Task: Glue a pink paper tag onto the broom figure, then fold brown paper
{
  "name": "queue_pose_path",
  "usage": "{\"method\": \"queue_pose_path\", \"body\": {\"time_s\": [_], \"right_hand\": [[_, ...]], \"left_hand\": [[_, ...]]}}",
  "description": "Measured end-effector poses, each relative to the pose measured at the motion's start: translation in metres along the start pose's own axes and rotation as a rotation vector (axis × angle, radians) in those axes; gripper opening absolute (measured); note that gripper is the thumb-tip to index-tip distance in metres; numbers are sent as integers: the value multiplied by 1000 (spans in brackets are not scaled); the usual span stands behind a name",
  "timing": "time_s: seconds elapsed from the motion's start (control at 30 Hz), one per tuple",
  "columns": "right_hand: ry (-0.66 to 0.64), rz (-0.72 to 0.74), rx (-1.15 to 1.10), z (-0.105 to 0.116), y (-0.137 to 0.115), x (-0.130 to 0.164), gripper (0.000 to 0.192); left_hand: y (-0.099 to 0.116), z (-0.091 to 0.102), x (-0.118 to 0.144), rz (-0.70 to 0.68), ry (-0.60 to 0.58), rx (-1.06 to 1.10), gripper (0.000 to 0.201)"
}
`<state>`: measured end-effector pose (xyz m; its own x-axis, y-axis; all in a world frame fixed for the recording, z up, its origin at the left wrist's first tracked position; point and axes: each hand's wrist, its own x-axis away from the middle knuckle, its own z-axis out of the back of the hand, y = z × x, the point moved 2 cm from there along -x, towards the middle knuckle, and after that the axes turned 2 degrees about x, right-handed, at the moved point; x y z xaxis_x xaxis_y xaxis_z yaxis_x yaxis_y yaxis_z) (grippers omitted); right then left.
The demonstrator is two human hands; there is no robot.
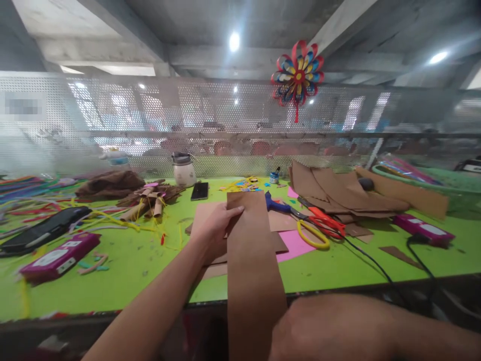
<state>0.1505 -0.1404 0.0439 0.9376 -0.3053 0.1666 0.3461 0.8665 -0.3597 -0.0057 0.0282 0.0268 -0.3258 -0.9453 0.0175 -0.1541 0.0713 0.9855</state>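
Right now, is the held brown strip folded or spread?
Spread where visible: the brown strip runs long and flat past the left hand, no fold showing. Its near end, out of frame, I cannot tell.

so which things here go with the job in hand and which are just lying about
Likely part of it:
long brown paper strip, pinched by the left hand
stacked flat brown paper sheets
perhaps the yellow-handled metal scissors

Probably just lying about:
black rectangular phone
cream bottle with grey lid
purple box with white labels, at left
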Motion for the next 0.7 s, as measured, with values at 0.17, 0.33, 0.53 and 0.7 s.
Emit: {"method": "queue_pose_path", "body": {"time_s": [0.17,0.33,0.53,0.7], "right_hand": [[1017,-513,-160,69,58,31,24],[1115,-372,-661,75,106,7,35],[1080,-218,-1071,59,121,-24,34],[1010,-234,-1183,54,136,-24,35]], "left_hand": [[15,-10,16,-55,-105,21,34],[20,-24,31,-104,-187,114,38],[13,-23,24,-183,-165,23,33],[13,-24,20,-179,-197,-27,33]]}}
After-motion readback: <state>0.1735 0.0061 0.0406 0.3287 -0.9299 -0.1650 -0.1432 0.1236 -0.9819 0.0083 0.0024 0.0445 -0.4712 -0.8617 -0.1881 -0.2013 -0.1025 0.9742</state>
